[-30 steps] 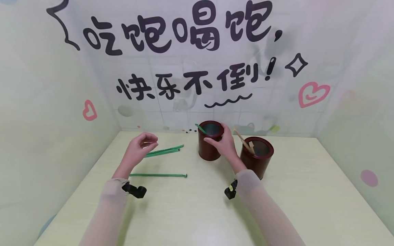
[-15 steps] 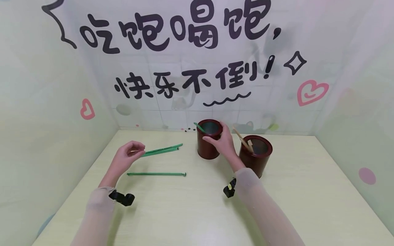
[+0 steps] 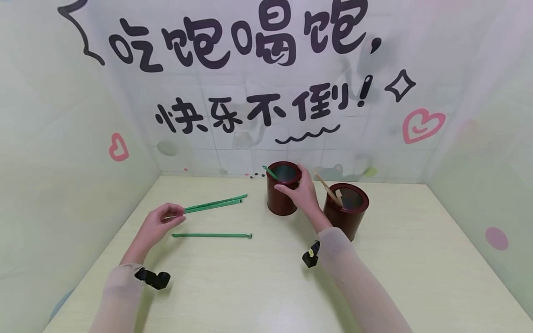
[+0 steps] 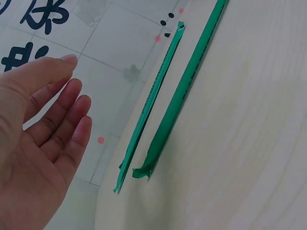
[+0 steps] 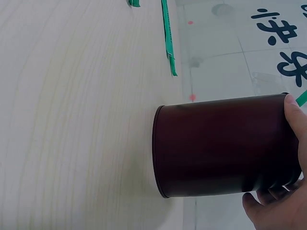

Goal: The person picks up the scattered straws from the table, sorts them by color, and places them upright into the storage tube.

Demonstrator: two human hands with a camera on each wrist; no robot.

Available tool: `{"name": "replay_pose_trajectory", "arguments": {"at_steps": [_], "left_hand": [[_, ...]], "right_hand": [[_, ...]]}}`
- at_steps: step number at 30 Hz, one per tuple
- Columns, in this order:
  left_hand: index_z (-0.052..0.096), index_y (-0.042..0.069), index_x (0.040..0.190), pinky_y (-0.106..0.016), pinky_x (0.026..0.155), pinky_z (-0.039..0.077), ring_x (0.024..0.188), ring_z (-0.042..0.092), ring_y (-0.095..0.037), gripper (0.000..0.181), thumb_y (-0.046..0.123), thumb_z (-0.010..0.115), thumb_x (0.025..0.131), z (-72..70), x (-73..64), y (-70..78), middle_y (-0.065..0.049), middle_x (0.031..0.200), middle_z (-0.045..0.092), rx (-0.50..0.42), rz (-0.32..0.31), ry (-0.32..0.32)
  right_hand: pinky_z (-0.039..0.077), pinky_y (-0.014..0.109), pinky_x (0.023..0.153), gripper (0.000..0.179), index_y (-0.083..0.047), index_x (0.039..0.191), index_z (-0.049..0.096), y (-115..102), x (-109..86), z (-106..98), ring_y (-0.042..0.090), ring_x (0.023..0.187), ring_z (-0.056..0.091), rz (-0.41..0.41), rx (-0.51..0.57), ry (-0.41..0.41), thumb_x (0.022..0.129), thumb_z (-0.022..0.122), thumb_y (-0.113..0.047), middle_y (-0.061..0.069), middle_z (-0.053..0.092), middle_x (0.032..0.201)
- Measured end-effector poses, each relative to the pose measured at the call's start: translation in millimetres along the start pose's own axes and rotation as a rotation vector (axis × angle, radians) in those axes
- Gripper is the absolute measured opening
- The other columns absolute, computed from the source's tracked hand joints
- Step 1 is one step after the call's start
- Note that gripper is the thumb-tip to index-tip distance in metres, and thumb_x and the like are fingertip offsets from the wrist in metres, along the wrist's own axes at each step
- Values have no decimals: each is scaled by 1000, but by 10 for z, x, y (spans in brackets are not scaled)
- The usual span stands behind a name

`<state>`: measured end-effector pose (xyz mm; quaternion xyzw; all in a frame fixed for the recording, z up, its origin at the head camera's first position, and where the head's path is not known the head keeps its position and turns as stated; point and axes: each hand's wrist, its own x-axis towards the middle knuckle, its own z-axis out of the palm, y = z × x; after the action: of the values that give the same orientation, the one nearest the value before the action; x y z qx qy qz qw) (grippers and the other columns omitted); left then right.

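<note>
Near the back of the table stands a dark red canister [image 3: 280, 201], also filling much of the right wrist view [image 5: 223, 146]. A green wrapped straw [image 3: 270, 173] leans out of its top. My right hand [image 3: 306, 196] grips it near the rim, thumb in front and fingers behind. My left hand [image 3: 160, 224] hovers at the left ends of two green wrapped straws [image 3: 216, 204]. In the left wrist view its fingers are loosely bent with nothing between them, apart from the straws [image 4: 152, 96]. Another green straw [image 3: 211, 235] lies closer to me.
To the right of my right wrist is a second dark red canister [image 3: 343, 222], holding light wooden sticks [image 3: 326, 187]. A printed backdrop [image 3: 233, 162] with black lettering closes off the table [image 3: 258, 282] at the back, and side walls flank it.
My left hand has moved left and toward me, from above the pair of straws to their left ends. The right hand keeps its grip on the canister.
</note>
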<state>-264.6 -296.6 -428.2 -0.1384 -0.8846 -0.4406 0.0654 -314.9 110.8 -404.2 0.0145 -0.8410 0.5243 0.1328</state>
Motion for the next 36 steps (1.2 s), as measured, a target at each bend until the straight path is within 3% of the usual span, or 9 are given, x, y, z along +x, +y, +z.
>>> {"name": "replay_pose_trajectory", "arguments": {"at_steps": [5,14,22,27,36], "left_hand": [[59,-5,121,-3,84,47,92,55,16,34,18,66,97,-28,-59,-87,-26,118,63,16,-49,-25],[59,-4,123,-9,82,50,94,54,15,39,23,67,97,-31,-153,-206,-25,122,64,20,-120,-88],[61,1,124,-13,85,47,104,57,-6,41,30,68,96,-17,-193,-310,-19,124,65,112,-197,-97],[63,0,123,-15,84,49,103,61,-12,39,26,71,94,6,-216,-368,-19,122,66,135,-176,-110],[71,7,112,-16,80,50,94,61,-5,20,8,70,91,30,-225,-399,-14,114,71,218,-131,-98]], "right_hand": [[43,51,113,95,-10,154,28,6,2,1,30,139,43,-5,-2,1,81,83,-37,13,42,153],[43,51,113,95,-10,154,28,12,-4,-1,31,139,43,-2,-3,3,81,83,-36,13,42,153],[43,51,113,95,-10,154,28,1,-11,0,30,139,43,1,7,2,81,83,-36,13,41,153],[43,51,114,95,-11,154,28,3,-13,4,30,139,43,8,13,-1,82,83,-37,13,41,153],[43,50,114,95,-12,155,27,5,-7,9,29,140,42,16,-2,-1,81,83,-38,12,41,154]]}}
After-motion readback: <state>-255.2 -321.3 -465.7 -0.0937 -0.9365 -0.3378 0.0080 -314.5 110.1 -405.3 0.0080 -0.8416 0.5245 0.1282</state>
